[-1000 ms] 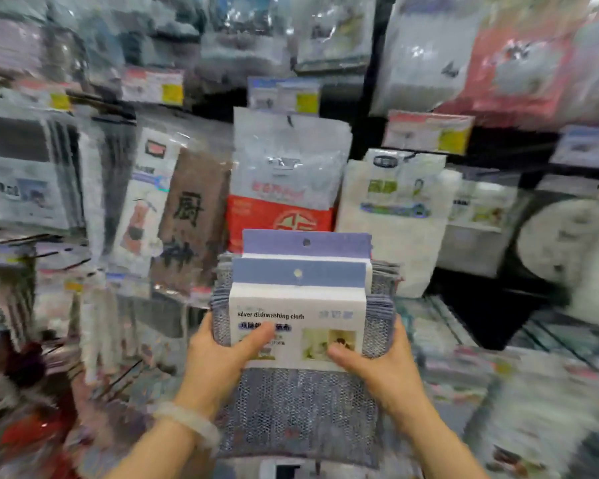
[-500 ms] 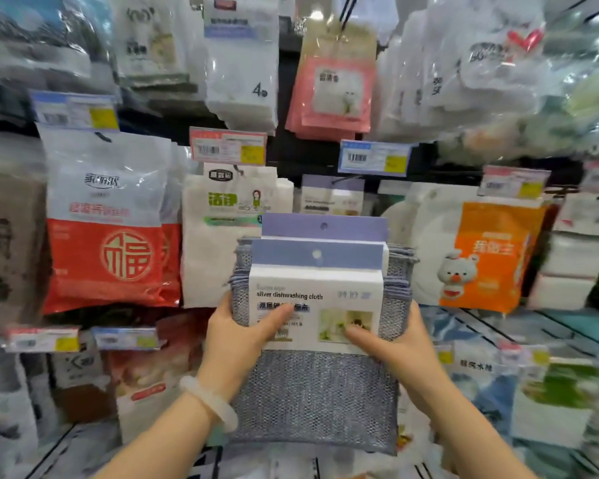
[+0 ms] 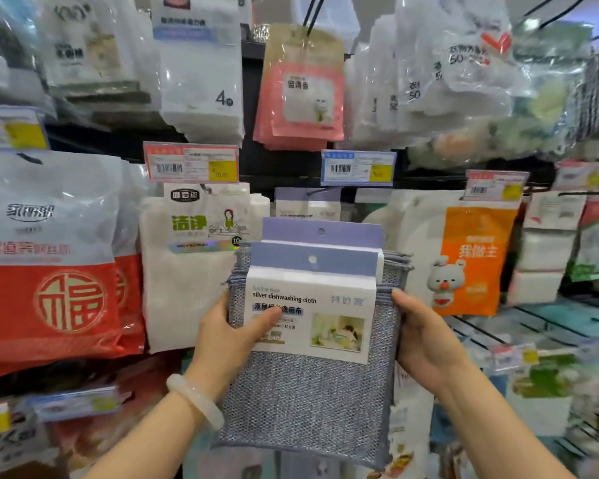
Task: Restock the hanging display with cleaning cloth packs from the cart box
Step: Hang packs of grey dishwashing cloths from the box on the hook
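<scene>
I hold a stack of silver dishwashing cloth packs (image 3: 312,382) upright in front of the hanging display: grey mesh cloths with lilac header cards, each with a round hang hole. My left hand (image 3: 229,337) grips the stack's left edge, thumb on the front label. My right hand (image 3: 426,344) clasps the right edge. Behind and just above the stack, one matching pack (image 3: 306,203) hangs on a hook under a blue price tag (image 3: 358,167). The cart box is out of view.
Other hanging goods surround that hook: a white cloth pack (image 3: 191,264) to the left, red bags (image 3: 52,271) further left, an orange pack (image 3: 474,261) to the right, pink packs (image 3: 301,95) above. Wire racks (image 3: 533,326) with more goods sit lower right.
My view has swung right and up along the display, so the red and white packs slid left. The stack stays in both hands and now sits below the matching hanging pack.
</scene>
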Demonstrator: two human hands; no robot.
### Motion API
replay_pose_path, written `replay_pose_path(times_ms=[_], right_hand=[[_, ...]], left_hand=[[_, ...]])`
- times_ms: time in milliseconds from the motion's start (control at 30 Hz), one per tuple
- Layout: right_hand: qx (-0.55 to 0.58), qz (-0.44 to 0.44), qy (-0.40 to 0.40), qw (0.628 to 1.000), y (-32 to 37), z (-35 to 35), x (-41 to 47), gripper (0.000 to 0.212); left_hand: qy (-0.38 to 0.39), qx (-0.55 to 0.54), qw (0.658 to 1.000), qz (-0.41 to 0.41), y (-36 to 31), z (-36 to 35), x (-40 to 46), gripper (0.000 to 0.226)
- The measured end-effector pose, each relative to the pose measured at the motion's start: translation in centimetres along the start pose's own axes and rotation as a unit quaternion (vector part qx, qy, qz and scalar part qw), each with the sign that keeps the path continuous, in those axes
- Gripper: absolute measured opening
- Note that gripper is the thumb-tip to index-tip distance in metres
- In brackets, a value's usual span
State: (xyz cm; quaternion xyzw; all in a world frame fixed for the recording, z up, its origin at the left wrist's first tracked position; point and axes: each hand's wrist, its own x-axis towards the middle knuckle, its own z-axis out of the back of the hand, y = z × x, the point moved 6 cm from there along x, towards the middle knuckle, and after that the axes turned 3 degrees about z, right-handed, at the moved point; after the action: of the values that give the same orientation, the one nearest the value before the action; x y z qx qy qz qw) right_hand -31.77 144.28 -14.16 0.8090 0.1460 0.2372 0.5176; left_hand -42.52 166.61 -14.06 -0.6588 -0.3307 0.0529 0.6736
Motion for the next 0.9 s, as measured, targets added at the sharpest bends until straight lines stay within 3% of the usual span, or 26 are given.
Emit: replay_pose_path(times_ms=[133,267,600,700,900], right_hand=[[0.029,0.013,-0.005,0.999,0.2,0.2,0.6,0.033],[0.06,0.009,-0.001,0.998,0.5,0.9,1.6,0.05],[0.078,0.0,0.046,0.996,1.9,2.0,5.5,0.028],[0.09,-0.006,0.049,0.995,1.6,2.0,6.1,0.033],[0.094,-0.025,0.05,0.994,1.1,2.6,6.8,0.038]], left_hand=[[0.011,0.027,0.999,-0.035,-0.5,-0.4,1.2,0.029],[0.009,0.0,1.0,-0.03,-0.4,-0.9,2.2,0.043],[-0.014,-0.043,0.999,0.007,0.3,-1.6,3.4,0.051],[0.001,-0.068,0.997,0.03,0.6,-1.7,3.1,0.058],[0.031,-0.106,0.992,0.067,0.5,-1.4,2.7,0.05]])
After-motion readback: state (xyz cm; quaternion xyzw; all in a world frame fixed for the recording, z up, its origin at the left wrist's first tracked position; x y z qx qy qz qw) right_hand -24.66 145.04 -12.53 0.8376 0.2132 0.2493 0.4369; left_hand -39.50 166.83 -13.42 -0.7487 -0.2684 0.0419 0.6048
